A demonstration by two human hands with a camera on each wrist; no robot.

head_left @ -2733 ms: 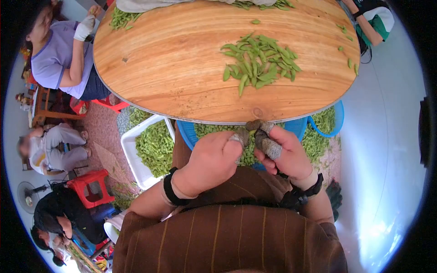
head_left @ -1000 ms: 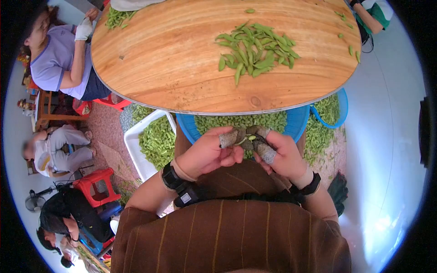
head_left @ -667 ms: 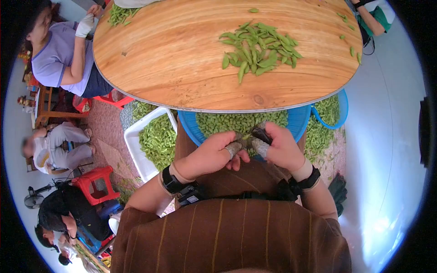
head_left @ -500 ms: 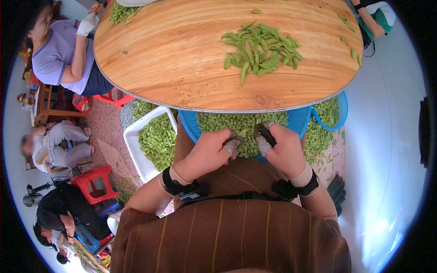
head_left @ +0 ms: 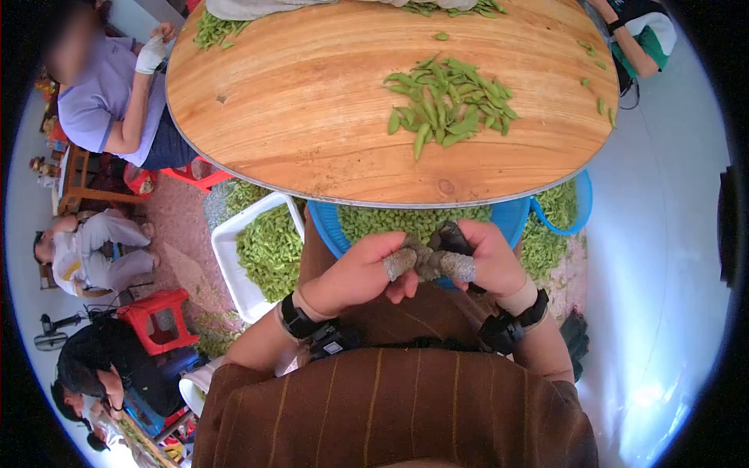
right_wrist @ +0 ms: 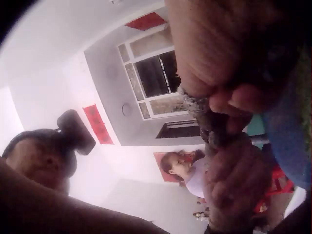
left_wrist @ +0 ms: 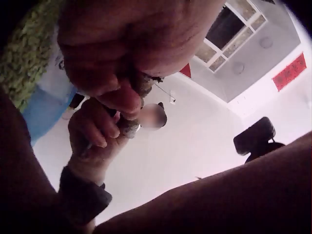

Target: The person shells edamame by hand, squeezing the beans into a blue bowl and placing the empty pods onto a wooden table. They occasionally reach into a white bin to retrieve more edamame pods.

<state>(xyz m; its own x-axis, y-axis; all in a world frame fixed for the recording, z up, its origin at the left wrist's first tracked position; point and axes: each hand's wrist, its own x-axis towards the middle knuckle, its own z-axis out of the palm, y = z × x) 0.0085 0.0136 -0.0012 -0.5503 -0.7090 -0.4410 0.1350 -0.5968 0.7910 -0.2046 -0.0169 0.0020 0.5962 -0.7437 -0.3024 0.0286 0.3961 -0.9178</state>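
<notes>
Low over a blue basin (head_left: 331,228) of shelled green beans (head_left: 382,218), both hands meet with their fingertips together. My left hand (head_left: 355,273) has its thumb and forefinger pinched, the other fingers curled under. My right hand (head_left: 493,264) pinches from the opposite side. Grey wraps (head_left: 460,267) cover the thumbs and forefingers. The green soybean pod between the fingertips is hidden by them now. In the left wrist view the right hand (left_wrist: 95,131) shows with curled fingers; in the right wrist view the left hand (right_wrist: 236,180) faces it.
Beyond the basin stands a wooden table (head_left: 273,117) with a pile of green pods (head_left: 449,101). On the left is a white tub (head_left: 221,243) full of pods; on the right, a blue basket (head_left: 585,203) with more. A red stool (head_left: 160,320) and seated people are farther left.
Half a second ago the hands were slightly apart, with green showing at the left fingertips. They have now come together, covering it. Earlier, a pod showed between the fingers.
</notes>
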